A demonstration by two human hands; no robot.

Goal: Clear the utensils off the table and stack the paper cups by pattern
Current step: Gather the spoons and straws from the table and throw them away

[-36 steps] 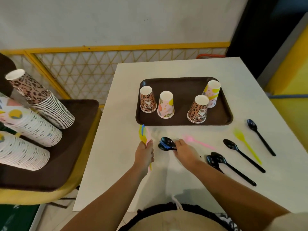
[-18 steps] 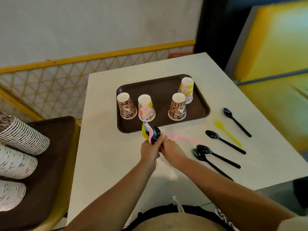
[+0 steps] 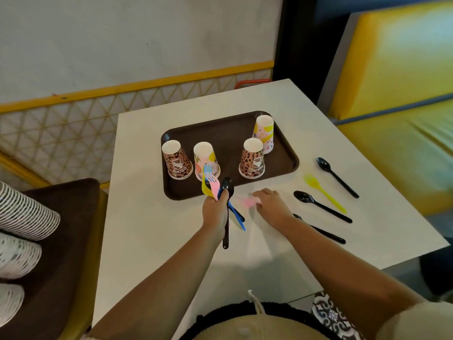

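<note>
My left hand (image 3: 215, 212) is shut on a bundle of utensils (image 3: 213, 185): yellow, pink and blue forks plus black spoons, held just over the tray's near edge. Fingers of my right hand (image 3: 272, 207) press on the handle of a blurred pink fork (image 3: 245, 201) on the white table (image 3: 152, 229). A yellow fork (image 3: 323, 192) and three black spoons (image 3: 337, 177) (image 3: 321, 206) (image 3: 326, 234) lie to the right. On the brown tray (image 3: 291, 153), upside down, stand two leopard cups (image 3: 177, 159) (image 3: 252, 158) and two pastel cups (image 3: 205, 155) (image 3: 264, 133).
Long stacks of paper cups (image 3: 24, 212) lie on their sides on a second brown tray (image 3: 61, 241) to the left of the table. A yellow bench (image 3: 392, 143) runs along the right side. A mesh rail with a yellow top (image 3: 122, 89) stands behind.
My right hand has left the bundle and moved right onto the pink fork. The black spoon and blue fork are now in my left hand's bundle. The view has swung right.
</note>
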